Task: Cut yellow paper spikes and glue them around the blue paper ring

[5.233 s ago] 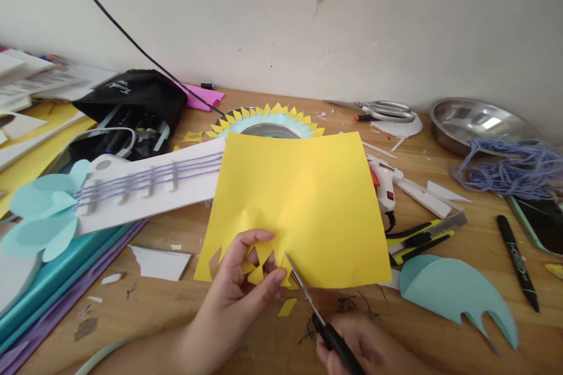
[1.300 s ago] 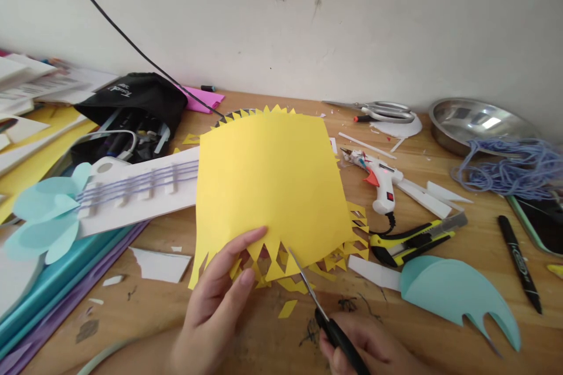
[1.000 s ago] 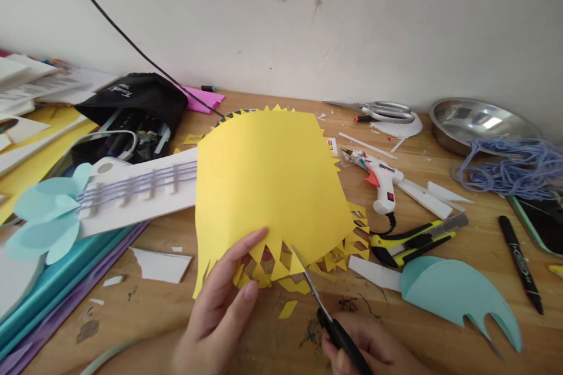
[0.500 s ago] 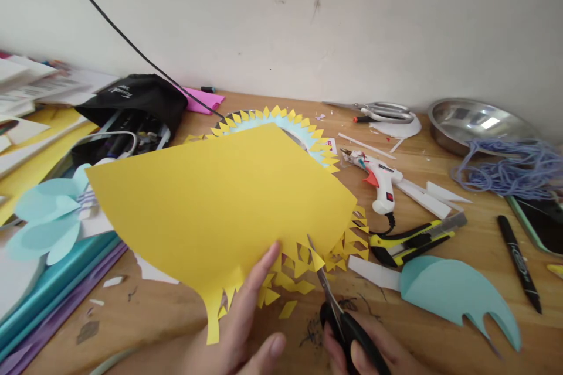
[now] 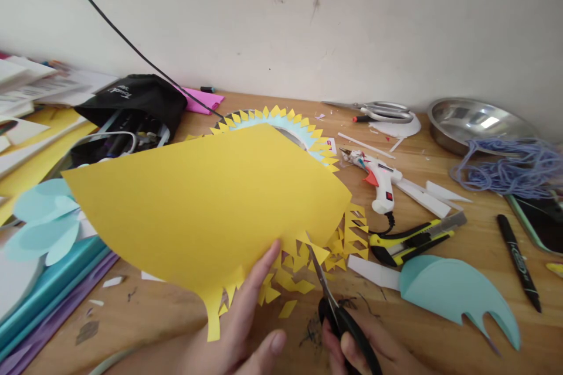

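A large sheet of yellow paper (image 5: 197, 199) spreads above the table, its near edge cut into points. My left hand (image 5: 250, 310) holds this sheet at that edge; one finger lies along its face, the thumb stands apart, and the other fingers are hidden. In my right hand (image 5: 369, 343) are black-handled scissors (image 5: 324, 287), with their blades at a pointed flap on the sheet's lower right. Small yellow paper scraps (image 5: 288, 309) lie beneath. Partly covered behind the sheet is a pale blue ring (image 5: 316, 140) edged with yellow points.
Right of the sheet lie a white glue gun (image 5: 382, 184), a yellow-black box cutter (image 5: 417, 240), a teal paper shape (image 5: 457, 293) and a black marker (image 5: 519, 263). Farther back are a metal bowl (image 5: 484, 120) and blue yarn (image 5: 514, 167). A black pouch (image 5: 136, 99) sits at left.
The yellow sheet has turned slightly, its left corner shifting left over the blue paper petals. The scissors have shifted a little left with my right hand, and their blades remain at the pointed flap.
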Available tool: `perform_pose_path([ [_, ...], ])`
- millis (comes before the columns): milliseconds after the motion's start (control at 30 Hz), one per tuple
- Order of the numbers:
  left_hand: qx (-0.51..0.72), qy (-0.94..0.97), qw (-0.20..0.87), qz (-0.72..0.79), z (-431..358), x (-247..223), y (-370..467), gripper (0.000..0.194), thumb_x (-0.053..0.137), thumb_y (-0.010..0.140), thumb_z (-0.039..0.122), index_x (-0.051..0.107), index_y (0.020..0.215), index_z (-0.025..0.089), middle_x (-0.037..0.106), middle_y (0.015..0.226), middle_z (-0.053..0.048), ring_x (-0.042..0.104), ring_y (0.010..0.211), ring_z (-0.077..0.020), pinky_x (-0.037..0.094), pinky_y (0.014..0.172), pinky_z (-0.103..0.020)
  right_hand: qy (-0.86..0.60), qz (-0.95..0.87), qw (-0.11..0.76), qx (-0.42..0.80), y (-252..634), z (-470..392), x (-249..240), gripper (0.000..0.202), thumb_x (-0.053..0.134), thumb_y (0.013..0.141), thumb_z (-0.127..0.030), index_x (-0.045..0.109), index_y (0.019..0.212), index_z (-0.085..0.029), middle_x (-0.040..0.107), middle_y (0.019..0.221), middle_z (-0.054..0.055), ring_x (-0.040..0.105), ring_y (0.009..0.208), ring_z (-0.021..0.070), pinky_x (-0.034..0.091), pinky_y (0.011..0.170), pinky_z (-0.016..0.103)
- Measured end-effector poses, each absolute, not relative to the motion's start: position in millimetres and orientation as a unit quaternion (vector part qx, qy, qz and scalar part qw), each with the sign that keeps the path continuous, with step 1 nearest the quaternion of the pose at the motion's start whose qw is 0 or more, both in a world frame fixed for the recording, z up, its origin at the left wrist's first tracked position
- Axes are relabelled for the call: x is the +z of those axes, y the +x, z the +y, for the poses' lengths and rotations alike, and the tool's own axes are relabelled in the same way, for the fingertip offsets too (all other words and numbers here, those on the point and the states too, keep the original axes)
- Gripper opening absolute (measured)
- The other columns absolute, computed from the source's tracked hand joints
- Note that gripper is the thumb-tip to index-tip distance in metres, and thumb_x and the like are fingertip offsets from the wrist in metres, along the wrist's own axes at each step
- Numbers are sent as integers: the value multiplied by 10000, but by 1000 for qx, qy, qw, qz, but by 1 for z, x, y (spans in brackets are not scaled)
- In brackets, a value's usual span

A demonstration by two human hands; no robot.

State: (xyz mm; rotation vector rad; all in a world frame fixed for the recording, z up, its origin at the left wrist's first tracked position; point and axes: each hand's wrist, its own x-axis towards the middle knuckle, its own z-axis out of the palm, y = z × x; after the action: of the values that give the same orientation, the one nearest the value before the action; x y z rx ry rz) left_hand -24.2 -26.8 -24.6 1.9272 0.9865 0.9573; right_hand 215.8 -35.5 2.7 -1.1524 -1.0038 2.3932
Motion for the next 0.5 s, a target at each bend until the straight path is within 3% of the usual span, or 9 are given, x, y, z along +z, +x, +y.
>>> perform_pose_path([
  [133, 389, 746, 371, 393, -28, -26, -22, 708, 532, 963, 327, 201, 1589, 316, 358, 1616, -15, 409, 1437, -217, 343, 1138, -294, -406, -347, 148, 832, 216, -36, 4, 726, 520, 670, -918, 450, 821, -211, 449, 645, -45, 384, 589, 72, 275, 583, 222],
  [333, 383, 722, 357, 453, -29, -20, -23, 724, 571, 941, 315, 226, 1576, 355, 455, 1575, -11, 446, 1422, -245, 342, 1156, -326, -311, -454, 174, 816, 216, -34, -17, 724, 399, 725, -936, 401, 729, -211, 376, 574, -60, 330, 487, 43, 252, 455, 196],
  [500, 410, 723, 334, 445, -23, -18, -22, 738, 563, 933, 299, 213, 1581, 337, 468, 1566, -16, 509, 1377, -246, 438, 1084, -292, -314, -480, 168, 802, 218, -33, -17, 749, 363, 723, -948, 418, 730, -201, 384, 616, -39, 344, 530, 53, 249, 460, 202],
])
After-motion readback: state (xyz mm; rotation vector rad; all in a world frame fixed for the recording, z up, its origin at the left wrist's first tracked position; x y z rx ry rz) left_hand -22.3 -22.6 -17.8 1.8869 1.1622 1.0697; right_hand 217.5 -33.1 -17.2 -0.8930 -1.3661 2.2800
